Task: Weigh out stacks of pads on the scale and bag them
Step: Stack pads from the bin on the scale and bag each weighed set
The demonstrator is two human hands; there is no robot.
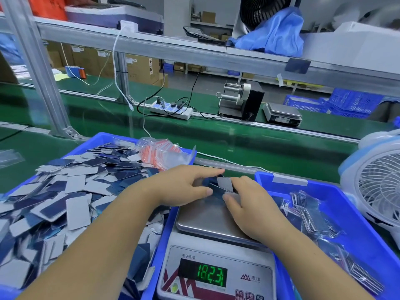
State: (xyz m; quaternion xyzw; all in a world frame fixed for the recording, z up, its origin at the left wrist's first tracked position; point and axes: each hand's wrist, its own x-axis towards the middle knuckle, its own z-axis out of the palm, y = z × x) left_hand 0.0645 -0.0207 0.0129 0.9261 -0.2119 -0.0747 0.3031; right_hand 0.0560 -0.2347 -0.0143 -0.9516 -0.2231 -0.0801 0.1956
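Both hands hold a small stack (224, 185) over the scale (213, 217): left hand (184, 186) and right hand (249, 204) pinch its ends. Pads look thin, light, slick; grip seems best across the edges.

grey-blue pad stack (224, 186) on scale (213, 221)

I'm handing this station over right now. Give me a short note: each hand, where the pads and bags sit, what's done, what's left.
Left hand and right hand: both grip a small stack of grey and blue pads over the steel-topped digital scale.
Scale display is lit green; the digits are distorted.
Loose pads fill the blue bin at left; the packet of empty red-striped zip bags lies at its far edge.
Done: bagged stacks lie in the blue bin at right.
Left: settle this stack's weight, bag it, repeat.
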